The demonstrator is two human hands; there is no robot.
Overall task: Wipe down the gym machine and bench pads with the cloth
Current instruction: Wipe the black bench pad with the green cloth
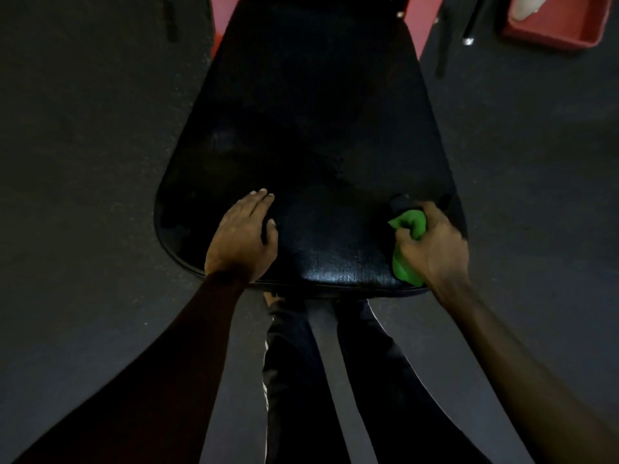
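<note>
Black bench pad (308, 128) fills centre, narrowing toward 12 o'clock. Near edge at 6 o'clock shows a sheen, likely wiped. Far stretch is dull, probably not yet done, nor the machine. Left hand (243, 239), 7 o'clock on pad: flat, fingers straight, bracing. Right hand (432, 246), 4 o'clock by pad's edge: fingers curled round bunched green cloth (407, 226), held against the pad.
</note>
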